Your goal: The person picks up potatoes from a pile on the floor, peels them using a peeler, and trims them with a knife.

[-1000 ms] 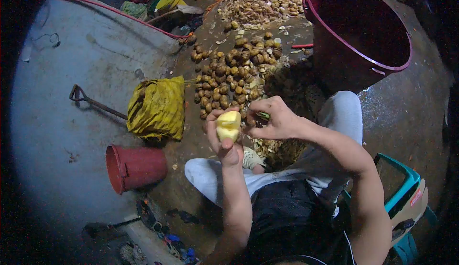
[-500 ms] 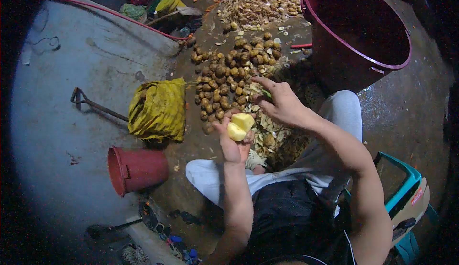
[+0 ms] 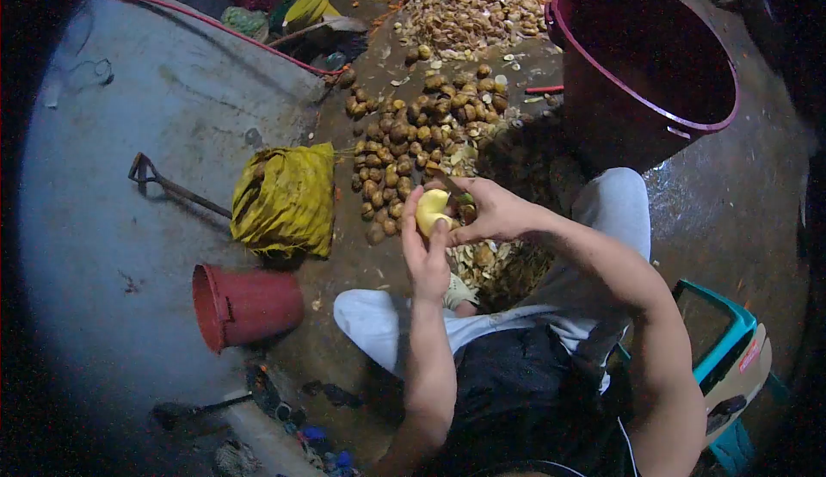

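My left hand [image 3: 424,260] is wrapped round a pale yellow peeled potato [image 3: 431,212] in front of my knees. My right hand [image 3: 499,210] is closed on a small knife [image 3: 448,184] with a bit of green at its handle. Its dark blade is at the potato's upper right side, and my right thumb is close to the potato's lower edge. Just beyond my hands lies a heap of unpeeled brown potatoes [image 3: 397,139]. Potato peelings [image 3: 482,258] cover the floor beneath my right hand.
A large maroon tub [image 3: 602,90] stands at the upper right. A pile of peelings [image 3: 460,12] lies at the back. On the left are a yellow sack [image 3: 288,197], a shovel handle [image 3: 181,193] and a red bucket [image 3: 258,305]. A teal stool [image 3: 723,339] is at my right.
My right hand has come down and left, bringing the knife to the potato. My left hand has turned the potato and its fingers now point more upward.
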The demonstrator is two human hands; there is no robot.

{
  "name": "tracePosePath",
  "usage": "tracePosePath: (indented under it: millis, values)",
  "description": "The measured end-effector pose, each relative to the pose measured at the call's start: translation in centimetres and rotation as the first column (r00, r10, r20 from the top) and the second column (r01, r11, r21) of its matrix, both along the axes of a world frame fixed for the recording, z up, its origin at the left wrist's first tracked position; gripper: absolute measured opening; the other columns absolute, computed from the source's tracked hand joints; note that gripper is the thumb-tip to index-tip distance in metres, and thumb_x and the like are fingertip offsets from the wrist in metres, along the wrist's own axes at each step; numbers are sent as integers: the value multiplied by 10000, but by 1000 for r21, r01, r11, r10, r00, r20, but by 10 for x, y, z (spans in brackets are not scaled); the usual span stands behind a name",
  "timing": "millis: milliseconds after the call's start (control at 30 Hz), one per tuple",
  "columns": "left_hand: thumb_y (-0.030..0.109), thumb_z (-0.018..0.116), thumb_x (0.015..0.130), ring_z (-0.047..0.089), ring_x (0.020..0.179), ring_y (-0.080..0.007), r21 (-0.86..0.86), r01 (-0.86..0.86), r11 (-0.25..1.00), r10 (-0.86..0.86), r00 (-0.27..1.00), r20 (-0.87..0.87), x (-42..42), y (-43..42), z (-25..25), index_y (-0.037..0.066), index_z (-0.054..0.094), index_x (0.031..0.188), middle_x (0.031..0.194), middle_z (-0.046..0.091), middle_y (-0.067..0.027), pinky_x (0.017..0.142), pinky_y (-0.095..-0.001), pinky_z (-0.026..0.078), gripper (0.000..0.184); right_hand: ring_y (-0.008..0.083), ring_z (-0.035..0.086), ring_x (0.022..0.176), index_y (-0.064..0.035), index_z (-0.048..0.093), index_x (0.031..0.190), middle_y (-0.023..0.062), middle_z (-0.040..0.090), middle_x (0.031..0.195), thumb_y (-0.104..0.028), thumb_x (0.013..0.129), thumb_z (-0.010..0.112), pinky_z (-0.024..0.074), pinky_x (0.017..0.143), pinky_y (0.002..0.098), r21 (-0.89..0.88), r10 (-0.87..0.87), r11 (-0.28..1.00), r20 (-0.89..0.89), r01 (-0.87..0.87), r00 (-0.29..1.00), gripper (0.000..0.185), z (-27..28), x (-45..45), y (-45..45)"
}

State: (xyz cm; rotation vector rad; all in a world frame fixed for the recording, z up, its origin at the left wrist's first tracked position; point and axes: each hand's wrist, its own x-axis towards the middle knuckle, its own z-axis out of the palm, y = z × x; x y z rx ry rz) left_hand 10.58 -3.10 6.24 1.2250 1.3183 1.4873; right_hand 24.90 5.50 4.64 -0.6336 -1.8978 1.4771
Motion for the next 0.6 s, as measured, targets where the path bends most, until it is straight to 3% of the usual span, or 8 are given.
tracePosePath:
  millis: [33, 67, 100, 200, 267, 400, 467, 600]
  values:
    - [155, 581, 920, 552, 1071, -214, 3, -3, 1000, 3, 1000, 2, -2, 0, 0, 4, 389, 1356, 1255, 497, -116, 953, -336, 443, 500, 269, 620, 1025, 30, 490, 1278, 181, 641, 1104, -293, 657, 798, 470, 925, 354, -119, 70, 990, -86, -80, 994, 765, 0, 0, 2]
    - [110, 620, 884, 547, 1089, -213, 72, -1, 997, 10, 993, -120, -4, -1, 0, -2, 407, 1337, 1258, 497, -118, 962, -338, 441, 513, 218, 603, 1022, -6, 502, 1280, 133, 639, 1111, -189, 671, 772, 461, 932, 340, -138, 99, 983, -145, -119, 984, 691, 9, 4, 1]
    - [64, 660, 848, 542, 1107, -212, 138, 11, 990, 23, 971, -240, -5, -2, 0, -8, 426, 1317, 1262, 497, -121, 972, -340, 438, 530, 218, 603, 1022, -6, 502, 1280, 133, 639, 1111, -189, 671, 772, 461, 932, 340, -137, 101, 983, -144, -121, 984, 691, 9, 4, 1]
    - [9, 708, 783, 538, 1121, -215, 126, 8, 992, 27, 961, -274, -10, -5, 1, -10, 459, 1272, 1250, 504, -122, 967, -340, 444, 549, 207, 590, 1063, -28, 501, 1293, 118, 634, 1140, -133, 679, 755, 449, 954, 335, -43, 120, 991, -155, -128, 981, 673, 8, 5, 1]
    - [1, 711, 773, 539, 1119, -216, 116, 3, 993, 22, 976, -216, -9, -8, 3, -9, 467, 1257, 1249, 503, -118, 966, -343, 447, 542, 131, 550, 1049, -29, 480, 1316, 59, 614, 1155, -65, 693, 744, 462, 910, 306, -51, 118, 990, -198, -131, 973, 677, 5, 4, 1]
    - [-3, 729, 752, 534, 1127, -218, 152, -5, 988, 35, 980, -194, -9, -10, 7, -6, 489, 1229, 1242, 503, -103, 973, -348, 445, 533, 133, 542, 1074, -26, 487, 1309, 64, 606, 1174, -47, 682, 740, 457, 930, 306, -52, 167, 982, -234, -183, 958, 677, 15, 6, 0]
    - [-10, 732, 740, 529, 1134, -215, 163, -11, 987, 44, 978, -202, -8, -11, 8, -4, 496, 1224, 1242, 502, -97, 976, -348, 443, 538, 138, 544, 1081, -20, 495, 1300, 65, 602, 1177, -54, 702, 743, 447, 949, 310, -323, 153, 903, -373, -282, 915, 648, 17, 6, -2]
    - [-38, 732, 698, 517, 1152, -209, 186, -19, 982, 54, 981, -188, -8, -11, 6, -1, 511, 1213, 1242, 501, -88, 986, -349, 436, 561, 176, 535, 1146, -15, 498, 1293, 92, 582, 1230, -64, 729, 718, 407, 1015, 332, -263, 170, 925, -358, -274, 918, 607, 7, 6, 4]
